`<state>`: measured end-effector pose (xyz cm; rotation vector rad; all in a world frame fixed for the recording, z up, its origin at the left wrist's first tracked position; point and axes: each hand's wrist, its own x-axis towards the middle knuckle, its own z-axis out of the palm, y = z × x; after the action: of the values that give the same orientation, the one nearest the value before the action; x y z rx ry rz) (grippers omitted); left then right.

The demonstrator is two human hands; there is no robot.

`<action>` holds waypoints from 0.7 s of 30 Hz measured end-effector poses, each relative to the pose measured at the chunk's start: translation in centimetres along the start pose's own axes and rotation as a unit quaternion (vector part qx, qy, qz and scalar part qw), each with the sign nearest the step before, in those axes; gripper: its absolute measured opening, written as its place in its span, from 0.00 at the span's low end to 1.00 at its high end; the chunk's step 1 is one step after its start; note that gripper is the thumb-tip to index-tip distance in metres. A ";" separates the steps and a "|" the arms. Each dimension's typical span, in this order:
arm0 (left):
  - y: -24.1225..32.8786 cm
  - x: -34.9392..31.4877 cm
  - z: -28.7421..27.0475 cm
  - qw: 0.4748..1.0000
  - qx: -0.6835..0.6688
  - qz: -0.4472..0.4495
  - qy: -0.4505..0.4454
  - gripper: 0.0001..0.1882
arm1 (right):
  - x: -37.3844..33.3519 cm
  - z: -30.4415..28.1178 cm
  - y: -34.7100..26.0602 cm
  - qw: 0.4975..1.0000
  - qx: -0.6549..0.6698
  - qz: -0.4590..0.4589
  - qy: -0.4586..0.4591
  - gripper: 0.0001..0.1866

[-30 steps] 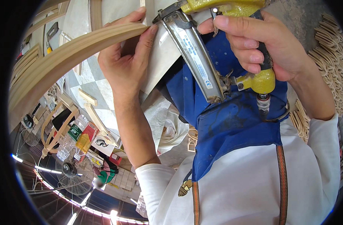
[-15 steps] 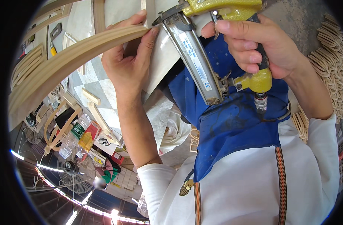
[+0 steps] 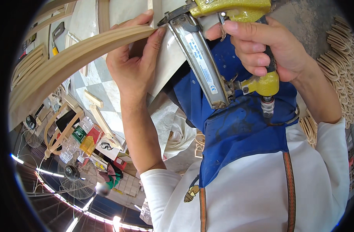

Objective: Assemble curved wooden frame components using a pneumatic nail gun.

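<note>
My right hand (image 3: 258, 46) is closed round the black grip of a yellow pin nailer (image 3: 231, 9), its index finger near the trigger. A long silver magazine slants down below the nailer's body. The nailer's black nose meets or nearly meets the end of a curved wooden strip (image 3: 80, 48); from here I cannot tell whether they touch. My left hand (image 3: 134, 62) grips that strip close to this end, thumb on the near side and fingers behind. The strip bends away to the left rim of the view.
Many curved wooden pieces (image 3: 341, 73) are stacked at the right. A pale work surface (image 3: 111, 89) lies behind my left hand, with wooden parts (image 3: 101, 120) on it. Bottles (image 3: 82, 131), a fan (image 3: 72, 174) and a person in green (image 3: 114, 178) appear at lower left.
Almost nothing differs. The nailer and the strip hold their places, while the view has shifted very slightly.
</note>
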<state>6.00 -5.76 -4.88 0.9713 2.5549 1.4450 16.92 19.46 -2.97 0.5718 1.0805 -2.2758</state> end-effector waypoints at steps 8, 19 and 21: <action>-0.1 0.6 0.1 0.999 0.007 0.036 0.036 0.17 | -0.4 0.3 -0.5 1.000 0.023 0.001 -0.017 0.18; 1.8 0.4 -3.6 0.985 0.124 0.056 -0.102 0.15 | -6.3 -0.7 -16.0 0.972 -0.077 0.205 -0.085 0.18; 1.5 0.2 -4.4 0.990 0.093 0.035 -0.104 0.14 | -6.9 -1.3 -13.3 0.664 -0.690 -0.287 0.023 0.21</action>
<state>5.06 -8.44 -1.16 1.1794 2.5570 1.0672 13.84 29.50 7.73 -0.4341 2.7518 -1.0746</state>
